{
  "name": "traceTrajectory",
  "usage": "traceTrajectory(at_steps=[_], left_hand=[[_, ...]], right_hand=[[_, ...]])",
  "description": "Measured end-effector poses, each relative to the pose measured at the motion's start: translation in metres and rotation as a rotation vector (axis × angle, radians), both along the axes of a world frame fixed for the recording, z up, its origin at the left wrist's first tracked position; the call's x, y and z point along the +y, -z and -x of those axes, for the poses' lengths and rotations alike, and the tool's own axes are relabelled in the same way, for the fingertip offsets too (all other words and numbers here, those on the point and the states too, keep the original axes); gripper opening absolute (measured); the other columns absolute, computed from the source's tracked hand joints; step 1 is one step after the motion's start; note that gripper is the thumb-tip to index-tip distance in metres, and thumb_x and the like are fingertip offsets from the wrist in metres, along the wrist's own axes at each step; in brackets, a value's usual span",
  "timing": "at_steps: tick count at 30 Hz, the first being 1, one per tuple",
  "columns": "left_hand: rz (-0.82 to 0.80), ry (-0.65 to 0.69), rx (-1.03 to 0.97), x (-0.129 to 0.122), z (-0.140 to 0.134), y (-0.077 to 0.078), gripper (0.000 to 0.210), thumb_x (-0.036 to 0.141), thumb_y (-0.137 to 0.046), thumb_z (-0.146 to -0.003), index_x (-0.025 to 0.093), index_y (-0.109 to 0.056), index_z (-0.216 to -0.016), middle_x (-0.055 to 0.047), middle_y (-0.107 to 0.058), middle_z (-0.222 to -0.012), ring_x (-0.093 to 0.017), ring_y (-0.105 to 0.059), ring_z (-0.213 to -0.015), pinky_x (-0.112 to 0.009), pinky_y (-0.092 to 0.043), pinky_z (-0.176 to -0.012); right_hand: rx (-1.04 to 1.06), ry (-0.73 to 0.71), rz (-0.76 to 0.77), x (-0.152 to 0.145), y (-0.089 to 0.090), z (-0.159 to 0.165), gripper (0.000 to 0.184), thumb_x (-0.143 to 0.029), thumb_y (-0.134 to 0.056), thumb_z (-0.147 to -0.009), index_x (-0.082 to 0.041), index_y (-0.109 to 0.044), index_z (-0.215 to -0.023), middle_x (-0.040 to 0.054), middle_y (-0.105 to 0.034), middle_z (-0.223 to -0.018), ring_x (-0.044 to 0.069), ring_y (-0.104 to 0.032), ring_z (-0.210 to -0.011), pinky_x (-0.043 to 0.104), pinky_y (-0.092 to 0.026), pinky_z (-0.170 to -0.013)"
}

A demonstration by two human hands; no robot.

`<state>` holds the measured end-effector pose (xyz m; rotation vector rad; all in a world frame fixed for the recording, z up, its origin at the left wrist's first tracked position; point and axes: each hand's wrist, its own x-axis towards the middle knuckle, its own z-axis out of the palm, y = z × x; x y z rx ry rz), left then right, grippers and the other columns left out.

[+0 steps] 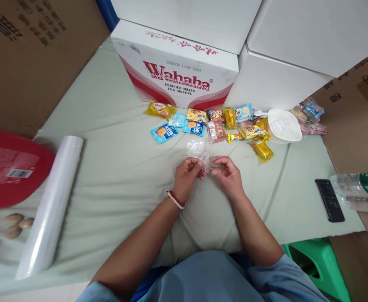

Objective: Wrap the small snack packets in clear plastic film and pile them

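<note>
- The clear plastic wrapper [195, 147], crinkled and see-through, is above the middle of the counter [117, 180], between the hands and the row of snacks; its longer axis seems to run away from the person, leaning slightly left, with its far end toward the packets.
- The left hand [187, 175] pinches the wrapper's near end between thumb and curled fingers.
- The right hand [228, 175] is half open just beside it, fingers bent, a gap between thumb and index finger; whether a fingertip touches the film I cannot tell.
- Beyond the wrapper lie two blue packets [165, 133], the left one slanting up to the right, and a brown packet [216, 130].
- Right of these, a yellow packet [261, 150] lies slanted, near a white bowl [294, 137].
- Behind stands a Wahaha box [184, 63].
- Far left, a long plastic roll [53, 201] slants away to the right; far right lies a black phone [330, 200], lengthwise away from the person.
</note>
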<state>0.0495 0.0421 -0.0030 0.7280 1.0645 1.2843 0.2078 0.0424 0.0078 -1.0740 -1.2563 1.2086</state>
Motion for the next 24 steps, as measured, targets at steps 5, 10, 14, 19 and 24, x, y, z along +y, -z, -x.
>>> traceTrajectory(at_steps=[5, 10, 14, 19, 24], left_hand=[[-0.029, 0.03, 0.036, -0.002, 0.0, -0.003, 0.04, 0.056, -0.08, -0.081, 0.019, -0.064, -0.077, 0.003, -0.063, -0.058, -0.01, -0.051, -0.048, -0.023, -0.041, -0.05], [0.003, -0.054, -0.087, 0.001, 0.002, -0.005, 0.041, 0.055, -0.084, -0.078, 0.02, -0.063, -0.079, 0.001, -0.068, -0.068, -0.01, -0.054, -0.054, -0.022, -0.04, -0.051], [0.004, -0.099, -0.228, 0.007, 0.012, -0.012, 0.04, 0.047, -0.091, -0.072, 0.02, -0.063, -0.078, -0.004, -0.076, -0.091, -0.015, -0.067, -0.077, -0.025, -0.051, -0.066], [-0.013, -0.138, -0.359, 0.02, 0.036, -0.017, 0.034, 0.037, -0.09, -0.073, 0.02, -0.06, -0.074, -0.008, -0.078, -0.107, -0.019, -0.071, -0.092, -0.031, -0.056, -0.082], [-0.012, -0.241, -0.401, 0.029, 0.051, -0.013, 0.031, 0.027, -0.084, -0.073, 0.019, -0.054, -0.068, -0.009, -0.078, -0.109, -0.017, -0.07, -0.093, -0.028, -0.057, -0.084]], right_hand=[[-0.341, 0.004, -0.176, -0.004, 0.0, 0.002, 0.014, -0.039, -0.075, -0.092, -0.026, -0.075, -0.097, 0.0058, -0.069, -0.103, 0.019, -0.067, -0.097, 0.035, -0.059, -0.086], [-0.136, 0.13, 0.06, 0.0, 0.003, -0.003, 0.024, -0.047, -0.076, -0.09, -0.024, -0.071, -0.09, 0.0006, -0.068, -0.085, 0.015, -0.062, -0.075, 0.029, -0.054, -0.073], [0.144, 0.238, 0.215, 0.007, 0.004, -0.006, 0.032, -0.05, -0.083, -0.082, -0.023, -0.066, -0.086, -0.0031, -0.063, -0.076, 0.011, -0.056, -0.065, 0.023, -0.05, -0.062], [0.226, 0.366, 0.233, 0.017, -0.002, -0.015, 0.04, -0.049, -0.089, -0.071, -0.022, -0.062, -0.083, -0.0036, -0.061, -0.075, 0.009, -0.051, -0.061, 0.02, -0.045, -0.054], [0.216, 0.47, 0.211, 0.024, 0.002, -0.038, 0.04, -0.046, -0.089, -0.072, -0.022, -0.058, -0.084, -0.0044, -0.059, -0.076, 0.008, -0.048, -0.058, 0.019, -0.039, -0.05]])
